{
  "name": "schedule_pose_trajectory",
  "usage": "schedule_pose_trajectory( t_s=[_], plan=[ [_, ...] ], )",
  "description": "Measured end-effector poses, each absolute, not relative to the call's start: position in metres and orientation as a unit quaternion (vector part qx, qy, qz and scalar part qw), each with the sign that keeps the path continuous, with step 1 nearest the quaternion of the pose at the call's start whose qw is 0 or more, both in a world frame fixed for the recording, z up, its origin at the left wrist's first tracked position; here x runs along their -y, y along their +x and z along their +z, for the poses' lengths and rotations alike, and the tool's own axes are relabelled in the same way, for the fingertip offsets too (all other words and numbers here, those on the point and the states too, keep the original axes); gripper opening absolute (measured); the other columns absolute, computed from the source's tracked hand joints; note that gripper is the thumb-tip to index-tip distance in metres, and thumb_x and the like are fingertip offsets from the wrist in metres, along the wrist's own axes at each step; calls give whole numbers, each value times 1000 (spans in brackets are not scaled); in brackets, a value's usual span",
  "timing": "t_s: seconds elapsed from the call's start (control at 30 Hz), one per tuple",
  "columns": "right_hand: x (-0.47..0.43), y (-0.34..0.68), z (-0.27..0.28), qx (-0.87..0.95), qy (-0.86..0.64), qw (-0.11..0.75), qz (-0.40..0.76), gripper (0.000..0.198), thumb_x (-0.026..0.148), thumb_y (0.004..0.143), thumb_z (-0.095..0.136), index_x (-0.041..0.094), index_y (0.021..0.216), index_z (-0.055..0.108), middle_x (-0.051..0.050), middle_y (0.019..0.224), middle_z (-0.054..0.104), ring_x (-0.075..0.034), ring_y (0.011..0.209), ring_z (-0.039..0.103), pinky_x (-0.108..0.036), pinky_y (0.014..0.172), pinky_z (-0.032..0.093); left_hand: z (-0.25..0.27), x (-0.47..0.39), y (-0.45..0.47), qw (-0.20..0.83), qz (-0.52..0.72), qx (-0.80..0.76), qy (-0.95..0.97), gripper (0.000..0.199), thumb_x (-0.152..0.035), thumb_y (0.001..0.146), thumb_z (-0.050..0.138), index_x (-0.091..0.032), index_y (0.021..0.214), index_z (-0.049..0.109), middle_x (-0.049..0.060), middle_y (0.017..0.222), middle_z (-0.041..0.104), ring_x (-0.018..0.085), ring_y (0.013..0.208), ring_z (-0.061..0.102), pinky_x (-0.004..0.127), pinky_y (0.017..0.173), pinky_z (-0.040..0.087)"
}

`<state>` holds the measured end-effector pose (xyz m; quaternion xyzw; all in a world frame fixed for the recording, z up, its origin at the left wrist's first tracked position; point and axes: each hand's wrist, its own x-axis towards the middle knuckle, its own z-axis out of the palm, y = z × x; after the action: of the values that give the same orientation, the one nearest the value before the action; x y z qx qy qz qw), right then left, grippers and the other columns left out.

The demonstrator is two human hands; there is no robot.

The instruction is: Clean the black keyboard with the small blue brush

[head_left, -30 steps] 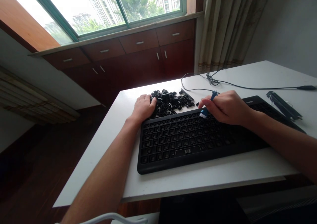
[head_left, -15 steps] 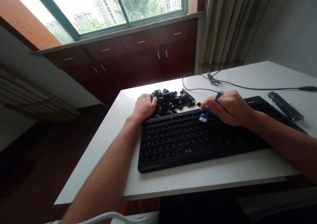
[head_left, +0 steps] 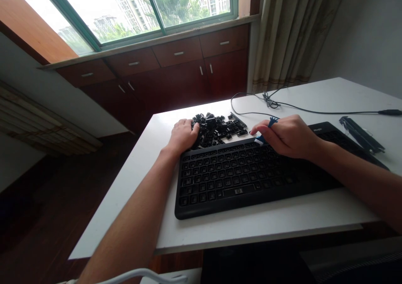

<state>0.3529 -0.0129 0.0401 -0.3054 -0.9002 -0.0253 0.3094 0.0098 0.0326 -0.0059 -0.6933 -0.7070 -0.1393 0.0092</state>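
Note:
A black keyboard (head_left: 220,204) with its keycaps off lies on the white table, its bare key sockets showing. My right hand (head_left: 287,137) is closed around a small blue brush (head_left: 274,121) over the keyboard's top row. The brush's white bristles (head_left: 259,141) point down at the sockets near the back edge. My left hand (head_left: 184,135) lies at the keyboard's back left corner, thumb apart from the other fingers, holding nothing that I can see. Against it, behind the keyboard, is a pile of loose black keycaps (head_left: 216,129).
A thin black cable (head_left: 301,107) with a tangled loop runs across the back of the table (head_left: 125,183). On the right, a long dark strip (head_left: 361,134) lies behind the keyboard. A white curved object (head_left: 147,272) shows at the bottom edge.
My right hand has shifted the brush slightly back, so its bristles moved from the upper key rows to the keyboard's back edge. My left hand has stayed put.

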Motion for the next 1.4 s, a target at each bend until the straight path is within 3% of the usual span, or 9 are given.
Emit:
schedule_pose_trajectory(
  t_s=[0.2, 0.63, 1.4],
  plan=[
    [14, 355, 41, 907, -286, 310, -4, 44, 36, 103, 39, 16, 88, 75, 0, 56, 65, -8, 44, 54, -27, 50, 33, -7, -33, 9, 14, -140, 704, -696, 68, -54, 95, 26, -7, 136, 52, 23, 139, 53, 36, 131, 45, 49, 112, 34],
    [15, 356, 43, 906, -275, 318, 52, 45, 37, 103, 38, 17, 84, 74, -1, 63, 69, -10, 56, 64, -26, 56, 39, -7, -34, 9, 16, -138, 705, -695, 67, -55, 95, 25, -9, 137, 53, 21, 139, 53, 35, 131, 46, 49, 113, 34],
    [13, 355, 42, 907, -261, 328, 28, 37, 30, 101, 45, 17, 84, 76, 1, 61, 70, -9, 54, 66, -25, 53, 39, -7, -34, 9, 13, -138, 704, -696, 67, -53, 96, 27, -8, 137, 52, 22, 139, 52, 36, 133, 45, 50, 113, 34]
  ],
)
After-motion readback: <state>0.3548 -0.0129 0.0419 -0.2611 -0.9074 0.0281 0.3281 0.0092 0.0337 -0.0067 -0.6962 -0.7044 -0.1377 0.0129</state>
